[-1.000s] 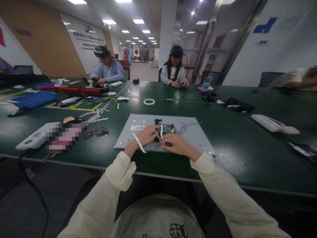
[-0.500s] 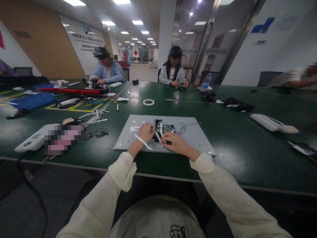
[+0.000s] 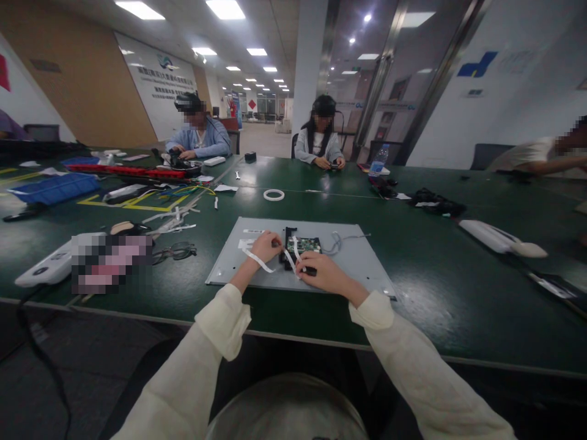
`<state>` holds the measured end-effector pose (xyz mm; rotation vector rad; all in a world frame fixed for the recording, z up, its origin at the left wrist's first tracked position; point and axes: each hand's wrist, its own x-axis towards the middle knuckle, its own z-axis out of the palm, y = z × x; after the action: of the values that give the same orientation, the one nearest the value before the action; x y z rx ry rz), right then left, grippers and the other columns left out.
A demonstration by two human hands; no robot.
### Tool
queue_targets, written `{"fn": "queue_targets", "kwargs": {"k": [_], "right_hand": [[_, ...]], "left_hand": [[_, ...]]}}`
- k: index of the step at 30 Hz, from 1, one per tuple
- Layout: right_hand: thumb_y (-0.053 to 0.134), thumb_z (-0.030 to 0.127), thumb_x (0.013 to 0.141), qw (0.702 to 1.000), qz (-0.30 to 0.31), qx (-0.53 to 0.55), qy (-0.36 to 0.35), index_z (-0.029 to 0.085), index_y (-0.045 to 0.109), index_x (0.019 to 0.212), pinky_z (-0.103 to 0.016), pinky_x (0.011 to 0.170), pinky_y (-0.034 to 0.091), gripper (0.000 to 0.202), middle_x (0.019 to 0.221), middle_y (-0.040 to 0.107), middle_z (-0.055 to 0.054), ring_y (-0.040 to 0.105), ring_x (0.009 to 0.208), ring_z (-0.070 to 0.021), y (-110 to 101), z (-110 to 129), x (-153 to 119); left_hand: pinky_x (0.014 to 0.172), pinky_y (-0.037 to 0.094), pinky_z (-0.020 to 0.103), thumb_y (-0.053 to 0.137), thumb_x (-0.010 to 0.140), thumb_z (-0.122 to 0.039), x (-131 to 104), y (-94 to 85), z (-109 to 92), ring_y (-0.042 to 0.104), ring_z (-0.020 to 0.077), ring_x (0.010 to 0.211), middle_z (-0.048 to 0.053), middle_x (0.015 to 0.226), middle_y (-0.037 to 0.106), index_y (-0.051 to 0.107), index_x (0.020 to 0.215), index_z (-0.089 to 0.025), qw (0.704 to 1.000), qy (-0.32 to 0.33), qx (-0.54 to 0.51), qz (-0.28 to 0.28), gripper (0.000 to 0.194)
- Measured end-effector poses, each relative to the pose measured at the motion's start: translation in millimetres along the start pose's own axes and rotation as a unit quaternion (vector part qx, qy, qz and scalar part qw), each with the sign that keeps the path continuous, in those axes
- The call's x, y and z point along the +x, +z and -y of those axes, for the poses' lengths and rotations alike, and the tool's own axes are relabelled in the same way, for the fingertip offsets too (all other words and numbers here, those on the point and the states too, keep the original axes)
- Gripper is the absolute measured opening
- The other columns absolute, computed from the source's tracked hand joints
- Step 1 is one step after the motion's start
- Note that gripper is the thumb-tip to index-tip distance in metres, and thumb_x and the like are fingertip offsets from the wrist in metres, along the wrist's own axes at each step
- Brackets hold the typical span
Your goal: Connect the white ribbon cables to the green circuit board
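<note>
A grey metal panel (image 3: 238, 272) lies flat in front of me, with a green circuit board (image 3: 309, 245) and a black bracket (image 3: 290, 233) on its middle. My left hand (image 3: 265, 247) is just left of the bracket, fingertips pinched together around a small dark thing too small to name. A white tape strip (image 3: 259, 261) clings across the back of that hand and wrist. My right hand (image 3: 323, 272) is at the board's near edge, fingers closed on a narrow white tape strip (image 3: 290, 259). Under its fingers shows a small black piece (image 3: 310, 271). Another white strip (image 3: 296, 247) crosses the board.
A tape roll (image 3: 274, 195) lies beyond the panel. To the left are glasses (image 3: 177, 252), loose white strips (image 3: 177, 219), a white device (image 3: 55, 263) and a blue bin (image 3: 55, 190). Another white device (image 3: 486, 235) is at right. Two people (image 3: 202, 134) sit opposite, another at far right.
The view has tilted slightly, so everything sits a little lower. My left fingertips have lifted slightly from the bracket; my right hand stays at the board's near edge.
</note>
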<state>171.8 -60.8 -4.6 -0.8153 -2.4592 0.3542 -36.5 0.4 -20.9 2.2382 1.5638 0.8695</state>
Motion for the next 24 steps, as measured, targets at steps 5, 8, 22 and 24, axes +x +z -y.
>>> {"fn": "queue_targets", "kwargs": {"k": [5,8,22,24], "right_hand": [[0.057,0.018,0.077,1.000,0.008,0.011,0.006,0.018,0.066,0.082,-0.026,0.074,0.043,0.010,0.091,0.059,-0.004,0.055,0.080,-0.0134,-2,3,0],[0.056,0.019,0.078,1.000,0.005,0.021,0.002,0.017,0.064,0.082,-0.026,0.074,0.042,0.010,0.090,0.059,-0.004,0.055,0.080,-0.0133,-3,3,0],[0.043,0.037,0.087,0.934,-0.126,0.308,0.132,0.019,0.041,0.101,-0.024,0.061,0.040,0.023,0.062,0.048,0.004,0.049,0.060,-0.0110,-16,1,4],[0.043,0.035,0.086,0.931,-0.141,0.306,0.137,0.019,0.042,0.107,-0.023,0.058,0.038,0.026,0.060,0.046,0.005,0.047,0.057,-0.0105,-17,0,4]], "left_hand": [[0.073,0.044,0.030,0.057,0.070,-0.014,2,2.2,4,0.053,0.0166,0.074,0.003,0.073,0.052,0.059,0.071,-0.016,0.999,0.026,0.019,-0.024,0.003],[0.072,0.044,0.031,0.053,0.071,-0.010,2,5.7,8,0.053,0.0169,0.075,0.003,0.074,0.052,0.058,0.072,-0.016,0.998,0.034,0.036,-0.032,0.008],[0.070,0.045,0.026,0.031,0.088,-0.042,16,-12.2,-51,0.059,0.0154,0.083,0.006,0.091,0.064,0.060,0.089,-0.015,0.954,0.038,-0.292,0.062,0.040],[0.064,0.044,0.025,0.035,0.085,-0.047,16,-10.8,-57,0.058,0.0142,0.071,0.004,0.076,0.063,0.060,0.077,-0.014,0.947,0.054,-0.292,0.122,0.042]]}}
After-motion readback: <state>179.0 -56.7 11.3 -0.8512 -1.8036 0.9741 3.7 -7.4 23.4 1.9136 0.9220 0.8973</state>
